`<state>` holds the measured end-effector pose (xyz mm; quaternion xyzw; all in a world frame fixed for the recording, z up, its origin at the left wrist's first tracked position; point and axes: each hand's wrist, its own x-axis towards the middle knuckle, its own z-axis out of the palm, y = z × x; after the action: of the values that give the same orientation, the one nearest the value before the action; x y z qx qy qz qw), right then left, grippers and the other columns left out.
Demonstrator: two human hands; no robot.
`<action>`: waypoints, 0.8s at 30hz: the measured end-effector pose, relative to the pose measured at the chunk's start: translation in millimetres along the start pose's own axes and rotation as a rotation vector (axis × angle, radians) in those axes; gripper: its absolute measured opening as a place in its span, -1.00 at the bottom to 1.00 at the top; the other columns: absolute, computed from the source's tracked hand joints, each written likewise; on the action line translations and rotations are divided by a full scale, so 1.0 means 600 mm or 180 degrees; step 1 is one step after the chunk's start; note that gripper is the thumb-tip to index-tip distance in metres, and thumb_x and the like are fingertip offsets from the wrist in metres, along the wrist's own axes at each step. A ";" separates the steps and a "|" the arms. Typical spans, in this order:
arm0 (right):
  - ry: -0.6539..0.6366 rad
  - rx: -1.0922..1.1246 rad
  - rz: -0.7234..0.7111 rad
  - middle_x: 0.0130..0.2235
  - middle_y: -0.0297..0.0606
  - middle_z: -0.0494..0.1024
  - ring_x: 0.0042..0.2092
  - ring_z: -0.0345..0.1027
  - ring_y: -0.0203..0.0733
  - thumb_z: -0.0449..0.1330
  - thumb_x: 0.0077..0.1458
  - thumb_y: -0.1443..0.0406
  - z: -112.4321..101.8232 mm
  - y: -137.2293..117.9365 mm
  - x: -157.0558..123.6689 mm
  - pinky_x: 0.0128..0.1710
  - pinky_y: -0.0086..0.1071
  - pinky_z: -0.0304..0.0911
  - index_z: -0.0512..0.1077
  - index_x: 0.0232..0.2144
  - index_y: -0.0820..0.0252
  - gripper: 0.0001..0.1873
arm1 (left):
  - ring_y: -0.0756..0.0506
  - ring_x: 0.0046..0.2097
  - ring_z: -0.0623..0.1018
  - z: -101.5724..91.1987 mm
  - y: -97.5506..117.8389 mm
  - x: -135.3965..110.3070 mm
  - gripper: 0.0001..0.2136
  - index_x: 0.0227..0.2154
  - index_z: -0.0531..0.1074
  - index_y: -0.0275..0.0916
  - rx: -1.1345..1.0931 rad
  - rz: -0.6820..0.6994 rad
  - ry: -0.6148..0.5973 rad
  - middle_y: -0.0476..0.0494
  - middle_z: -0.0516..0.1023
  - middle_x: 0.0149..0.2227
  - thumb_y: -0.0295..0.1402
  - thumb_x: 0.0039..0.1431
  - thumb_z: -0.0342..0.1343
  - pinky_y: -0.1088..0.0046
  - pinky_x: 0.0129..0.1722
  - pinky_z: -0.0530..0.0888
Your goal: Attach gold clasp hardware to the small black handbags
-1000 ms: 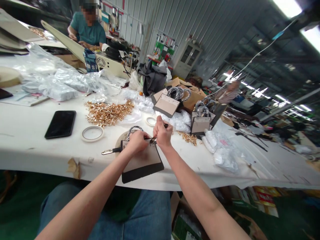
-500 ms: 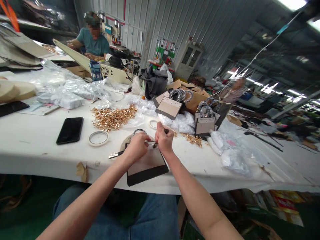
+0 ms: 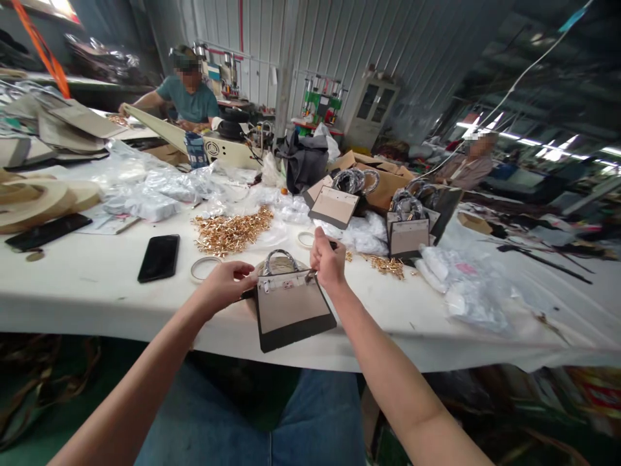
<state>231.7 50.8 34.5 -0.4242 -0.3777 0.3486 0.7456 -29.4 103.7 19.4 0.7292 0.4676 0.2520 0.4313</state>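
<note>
In front of me a small handbag (image 3: 294, 307), beige with a dark bottom band and a twisted loop handle (image 3: 281, 254), rests tilted on a round pale roll (image 3: 252, 307) near the table edge. My right hand (image 3: 328, 260) is closed in a fist around a dark-handled tool (image 3: 333, 245); its lower end meets the bag's top right edge. At the bag's top left corner is my left hand (image 3: 226, 285), thumb and forefinger apart, the thumb close to or touching the edge. Beneath it shows part of a dark knife handle (image 3: 248, 294).
Golden metal fasteners (image 3: 233, 230) lie heaped beyond my left hand, near a black phone (image 3: 159, 258) and a tape roll (image 3: 206, 266). More bags (image 3: 334, 206) and plastic-wrapped packets (image 3: 466, 285) stand to the right. A co-worker (image 3: 189, 100) sits across the table.
My left hand has left the bag's top middle and moved to its left corner, its fingers parting. The right hand keeps its grip at the top right. The view has shifted slightly.
</note>
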 end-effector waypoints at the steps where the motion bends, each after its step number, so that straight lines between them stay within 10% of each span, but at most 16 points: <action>1: 0.0024 0.0017 -0.0060 -0.66 -0.55 0.05 -0.65 -0.16 -0.43 0.49 0.16 -0.25 0.010 -0.005 -0.005 -0.68 -0.38 -0.24 0.09 -0.63 0.05 -0.18 | -0.34 -0.03 0.72 0.008 -0.010 -0.002 -0.50 -0.11 0.75 -0.23 -0.0043 -0.0002 -0.0069 -0.29 0.81 -0.08 0.05 0.03 0.37 0.20 -0.03 0.57; 10: -0.0342 0.0121 -0.0187 -0.65 -0.50 0.06 -0.65 -0.08 -0.38 0.39 0.29 -0.26 0.117 0.021 -0.059 -0.66 -0.32 -0.13 0.09 -0.65 0.05 -0.18 | -0.28 -0.17 0.65 0.053 -0.025 -0.008 -0.72 -0.35 0.74 -0.23 -0.0165 -0.0117 0.0217 -0.22 0.72 -0.26 -0.14 -0.04 0.33 0.26 -0.16 0.54; 24: -0.0373 -0.0591 -0.0120 -0.62 -0.49 0.03 -0.64 -0.06 -0.34 0.28 0.34 -0.31 0.135 0.071 -0.070 -0.64 -0.29 -0.08 0.05 -0.57 0.02 -0.20 | -0.16 -0.27 0.47 0.059 -0.035 -0.007 -0.80 -0.62 0.48 -0.20 -0.0387 -0.0027 0.0186 -0.08 0.45 -0.44 -0.25 -0.02 0.30 0.35 -0.31 0.36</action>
<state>133.7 62.5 13.9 -0.4632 -0.4592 0.3223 0.6861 -13.8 90.0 -16.4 0.6921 0.4669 0.2993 0.4620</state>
